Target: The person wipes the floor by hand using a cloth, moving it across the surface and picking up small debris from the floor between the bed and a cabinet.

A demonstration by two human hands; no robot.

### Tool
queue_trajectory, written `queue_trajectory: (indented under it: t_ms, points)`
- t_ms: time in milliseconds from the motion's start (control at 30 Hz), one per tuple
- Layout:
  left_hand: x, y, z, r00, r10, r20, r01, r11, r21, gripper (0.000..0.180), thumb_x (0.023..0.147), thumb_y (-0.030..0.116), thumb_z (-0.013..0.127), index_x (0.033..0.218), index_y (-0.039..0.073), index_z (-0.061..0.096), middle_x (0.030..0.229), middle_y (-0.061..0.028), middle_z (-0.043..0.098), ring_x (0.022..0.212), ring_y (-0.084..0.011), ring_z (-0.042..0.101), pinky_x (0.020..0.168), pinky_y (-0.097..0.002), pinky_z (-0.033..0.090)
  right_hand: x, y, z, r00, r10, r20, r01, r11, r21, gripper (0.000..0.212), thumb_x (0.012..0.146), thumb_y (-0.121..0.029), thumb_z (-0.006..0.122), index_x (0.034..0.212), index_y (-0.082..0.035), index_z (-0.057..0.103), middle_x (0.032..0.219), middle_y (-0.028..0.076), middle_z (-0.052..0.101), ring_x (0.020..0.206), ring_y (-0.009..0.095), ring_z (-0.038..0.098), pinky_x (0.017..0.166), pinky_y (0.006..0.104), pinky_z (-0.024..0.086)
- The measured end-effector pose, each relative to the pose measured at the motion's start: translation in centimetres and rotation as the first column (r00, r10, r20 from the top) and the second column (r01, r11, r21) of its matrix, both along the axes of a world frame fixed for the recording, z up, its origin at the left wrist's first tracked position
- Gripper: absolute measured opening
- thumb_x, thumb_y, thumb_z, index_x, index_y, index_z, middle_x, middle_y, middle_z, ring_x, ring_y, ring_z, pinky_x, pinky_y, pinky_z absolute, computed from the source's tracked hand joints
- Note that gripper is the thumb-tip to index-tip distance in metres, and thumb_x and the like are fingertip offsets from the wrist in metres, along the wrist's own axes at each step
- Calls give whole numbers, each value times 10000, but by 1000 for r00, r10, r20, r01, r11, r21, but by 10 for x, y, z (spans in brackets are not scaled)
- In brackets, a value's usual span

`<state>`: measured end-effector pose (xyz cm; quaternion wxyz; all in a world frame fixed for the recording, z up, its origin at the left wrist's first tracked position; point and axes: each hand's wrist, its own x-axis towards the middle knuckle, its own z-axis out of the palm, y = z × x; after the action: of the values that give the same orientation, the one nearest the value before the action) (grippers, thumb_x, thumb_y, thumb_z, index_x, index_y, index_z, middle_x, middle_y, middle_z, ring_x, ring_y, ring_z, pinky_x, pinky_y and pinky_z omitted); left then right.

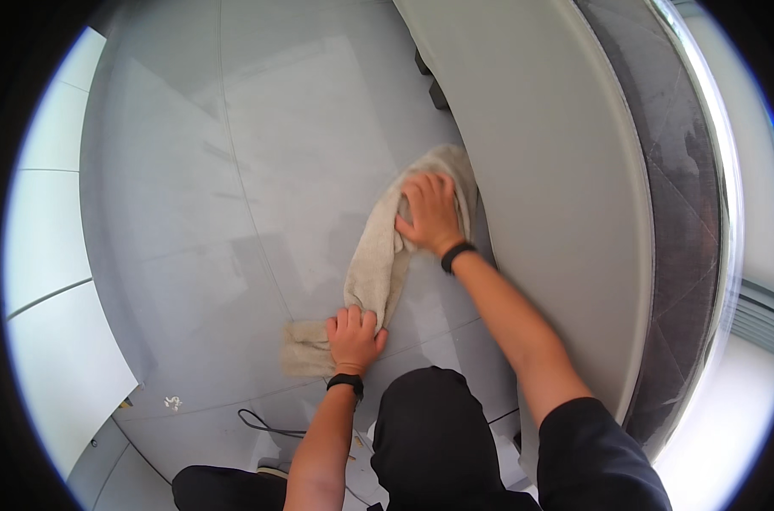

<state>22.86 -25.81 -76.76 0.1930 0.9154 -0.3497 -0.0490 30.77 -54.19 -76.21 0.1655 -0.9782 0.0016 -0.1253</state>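
A long beige towel (372, 255) lies bunched and folded across the grey tiled floor (174, 281). My right hand (432, 213) presses on its far end, fingers curled over the fabric, close beside the grey bed base (540, 170). Slight blur shows along the towel's edge there. Nearer to me, my left hand (354, 339) grips the near part, fingers bent down onto the cloth. A flat flap of the towel sticks out to the left of that hand. Both wrists wear black bands. The fabric under my palms is hidden.
White cabinet fronts (51, 238) line the left side. Dark feet (439, 95) show under the bed base, and a dark quilted mattress (685, 196) rests on top. A black cord loop (259, 419) and a small crumpled white scrap (172, 403) lie on the floor near me.
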Motion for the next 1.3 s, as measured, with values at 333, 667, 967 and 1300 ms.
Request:
queue_trajectory:
  t_ms: [333,667,967,1300]
  points:
    - [-3,-6,0,999,-20,25,20,1000,-16,312,687,316,747,846,135,548,897,-80,513,862,-303,507,761,-447,373,15,0,-1,997,5,81,-6,1000,6,447,759,-361,755,1057,-89,564,1153,110,557,1153,336,491,1035,535,331]
    - [-1,-7,7,999,4,38,-6,999,42,303,705,326,726,838,126,540,902,-93,517,864,-313,506,759,-448,366,-13,30,5,997,-82,-13,83,995,49,434,789,-373,750,1078,-89,594,1147,87,550,1144,288,491,1044,505,332]
    - [3,-7,6,1000,17,-1,-17,1000,5,317,692,333,739,842,134,543,897,-82,513,863,-302,506,752,-440,368,18,13,5,998,17,-63,-20,998,-51,417,795,-405,738,1040,-100,593,1116,109,545,1134,316,487,1038,516,327]
    - [-2,-3,9,999,34,-7,-34,999,-20,301,692,299,733,837,120,540,918,-93,521,883,-318,507,771,-446,366,7,11,2,995,99,-32,-98,995,23,450,777,-365,746,1051,-68,547,1103,111,532,1088,339,468,1021,516,313]
